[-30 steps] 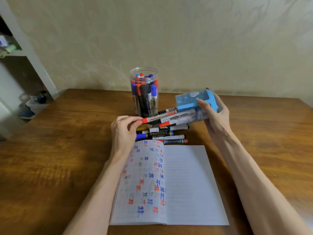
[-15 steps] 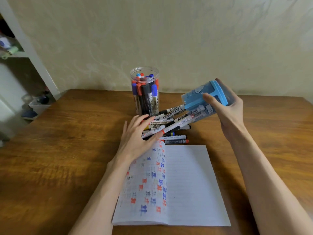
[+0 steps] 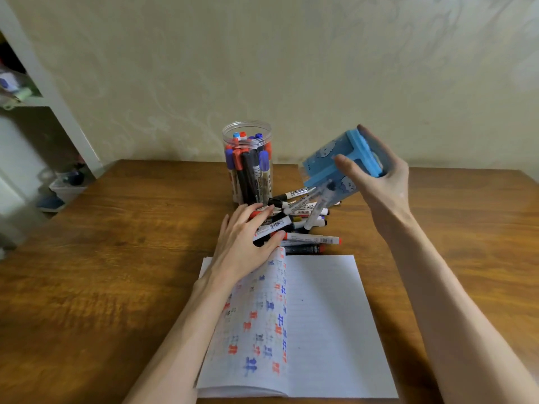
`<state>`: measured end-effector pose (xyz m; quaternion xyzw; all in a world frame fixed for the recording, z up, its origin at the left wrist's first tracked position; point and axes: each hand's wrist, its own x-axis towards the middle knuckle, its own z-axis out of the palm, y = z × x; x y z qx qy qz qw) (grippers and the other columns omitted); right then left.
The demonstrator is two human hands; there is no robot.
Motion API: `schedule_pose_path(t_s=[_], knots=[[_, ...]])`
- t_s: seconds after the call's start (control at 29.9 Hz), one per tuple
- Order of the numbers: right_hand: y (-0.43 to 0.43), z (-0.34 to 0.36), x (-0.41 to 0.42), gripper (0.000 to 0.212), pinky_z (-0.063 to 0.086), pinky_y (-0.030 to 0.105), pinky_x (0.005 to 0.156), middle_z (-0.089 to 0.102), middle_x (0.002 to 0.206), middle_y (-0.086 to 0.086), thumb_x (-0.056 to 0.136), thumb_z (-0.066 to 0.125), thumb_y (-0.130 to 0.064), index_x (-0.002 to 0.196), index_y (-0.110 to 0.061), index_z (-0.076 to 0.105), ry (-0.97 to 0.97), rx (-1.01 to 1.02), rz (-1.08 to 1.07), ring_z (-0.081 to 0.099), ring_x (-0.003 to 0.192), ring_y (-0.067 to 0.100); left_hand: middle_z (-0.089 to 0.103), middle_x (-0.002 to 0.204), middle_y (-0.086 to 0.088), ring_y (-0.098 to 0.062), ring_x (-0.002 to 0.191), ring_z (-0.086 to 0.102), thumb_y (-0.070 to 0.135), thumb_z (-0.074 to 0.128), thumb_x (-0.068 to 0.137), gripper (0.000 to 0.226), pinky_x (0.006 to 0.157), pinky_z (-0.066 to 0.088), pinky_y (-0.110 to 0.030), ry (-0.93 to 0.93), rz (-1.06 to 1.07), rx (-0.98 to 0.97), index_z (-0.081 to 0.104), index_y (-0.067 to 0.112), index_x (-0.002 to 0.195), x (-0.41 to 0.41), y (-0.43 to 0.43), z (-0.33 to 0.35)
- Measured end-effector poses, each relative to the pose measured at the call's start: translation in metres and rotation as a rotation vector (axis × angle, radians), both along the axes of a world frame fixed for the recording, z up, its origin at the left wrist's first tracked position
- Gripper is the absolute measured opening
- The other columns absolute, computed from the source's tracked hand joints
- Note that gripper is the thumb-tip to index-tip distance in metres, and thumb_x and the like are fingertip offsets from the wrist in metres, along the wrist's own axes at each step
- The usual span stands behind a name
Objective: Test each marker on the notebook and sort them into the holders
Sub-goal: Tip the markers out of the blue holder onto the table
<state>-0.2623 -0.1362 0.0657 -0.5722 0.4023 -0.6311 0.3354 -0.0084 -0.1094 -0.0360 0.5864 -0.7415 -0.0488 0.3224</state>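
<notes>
My right hand (image 3: 376,182) grips a blue holder (image 3: 338,167), tipped over with its mouth pointing down and left. Markers slide out of it onto a pile of markers (image 3: 303,225) on the table, just beyond the notebook. My left hand (image 3: 245,243) lies flat with straight fingers against the pile's left side, touching several markers. The open notebook (image 3: 318,322) lies in front of me; its left page carries red and blue test marks, its right page is nearly blank. A clear round jar (image 3: 248,164) holding upright markers stands behind the pile.
The wooden table (image 3: 102,258) stretches bare to the left and right of the notebook. A wall stands close behind the table. White shelving (image 3: 35,112) with small items is at the far left, off the table.
My right hand has lifted and tipped the blue holder further, and markers have spilled from it onto the pile. My left hand let go of a marker and flattened against the pile.
</notes>
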Motion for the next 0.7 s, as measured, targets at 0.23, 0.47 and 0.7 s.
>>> schedule_pose_path(t_s=[0.23,0.47,0.7], knots=[[-0.001,-0.002,0.037,0.068,0.061,0.024,0.085,0.071,0.13,-0.001,0.086,0.088,-0.022,0.148,-0.022,0.06,-0.018,0.013,0.069,0.072,0.113,0.007,0.056,0.144,0.016,-0.007,0.141,0.042,0.072,0.052,0.09,0.066,0.113,0.036,-0.059,0.154,-0.009,-0.058,0.054,0.036,0.146,0.001,-0.004,0.001],[-0.002,0.003,0.055,0.06,0.061,0.025,0.088,0.068,0.132,-0.006,0.087,0.087,-0.033,0.143,-0.034,0.063,-0.162,0.061,0.053,0.069,0.114,0.004,0.058,0.135,0.02,0.021,0.127,0.038,0.072,0.069,0.079,0.074,0.116,0.034,-0.059,0.363,-0.01,-0.061,0.057,0.035,0.141,-0.005,0.003,0.014],[-0.009,-0.005,0.062,0.065,0.06,0.041,0.102,0.067,0.136,0.001,0.08,0.09,-0.046,0.139,-0.042,0.064,-0.207,0.123,0.044,0.066,0.126,0.017,0.068,0.123,0.019,-0.009,0.125,0.059,0.053,0.077,0.086,0.072,0.097,0.056,-0.05,0.455,0.017,-0.034,0.041,0.048,0.148,-0.001,0.002,0.012]])
